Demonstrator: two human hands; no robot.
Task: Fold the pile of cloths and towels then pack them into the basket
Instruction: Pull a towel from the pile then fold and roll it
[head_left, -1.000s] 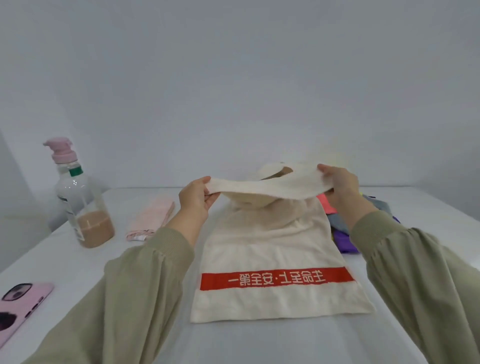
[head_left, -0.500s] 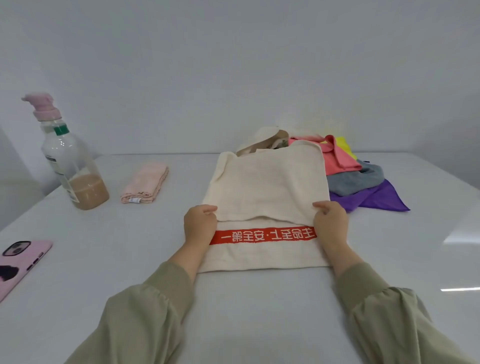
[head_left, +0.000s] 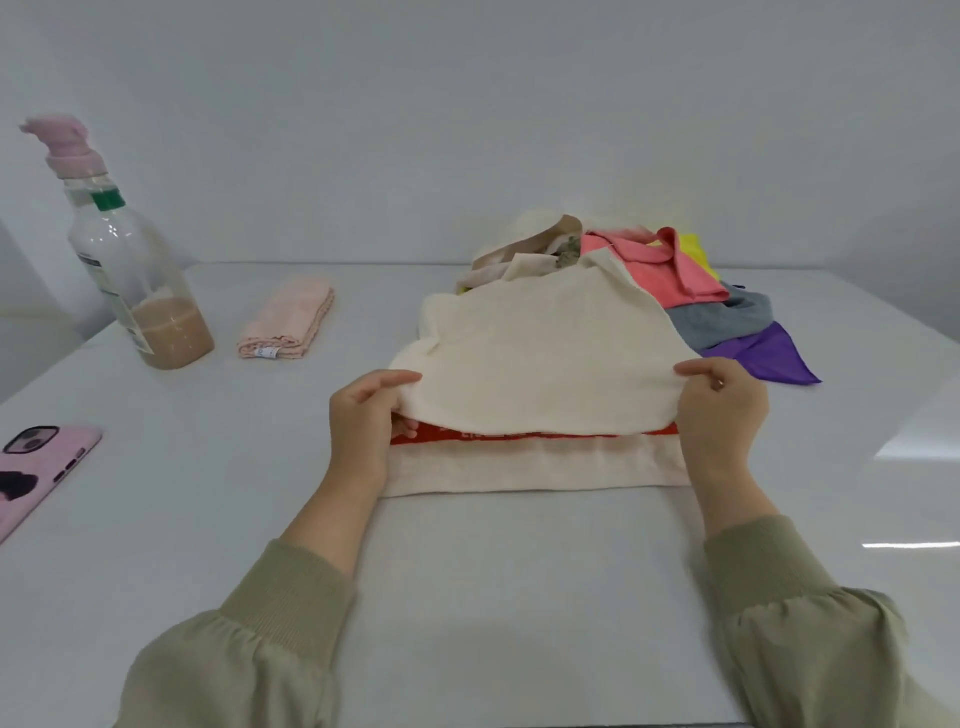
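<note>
Cream terry: the cream towel (head_left: 540, 364) is laid flat mid-counter (head_left: 519, 597), with its far half doubled over toward 6 o'clock. The upper layer's free edge is held just above the red printed band (head_left: 519, 441), which is mostly covered. A plain cream strip is left exposed at the near edge.

At 9 o'clock of the towel, the left hand (head_left: 363, 415) has its fingers closed on the upper layer's left corner, thumb on top and the rest underneath. At 3 o'clock, the right hand (head_left: 722, 410) has its fingers closed on the right corner the same way. Both forearms are covered by olive sleeves (head_left: 291, 613).

At 1 o'clock the pile of cloths (head_left: 691, 280) (coral, yellow, grey, purple) is seen, partly overlapped by the towel's far right edge. At 12 o'clock a beige fabric rim (head_left: 540, 228) is seen; whether it is the basket cannot be told.

At 10 o'clock, well apart, a folded pink towel (head_left: 288, 325) is laid. Just left of it a pump bottle (head_left: 140, 291) holding brown liquid is stood. At 9 o'clock a pink-cased phone (head_left: 41, 467) is cut by the frame edge.
</note>
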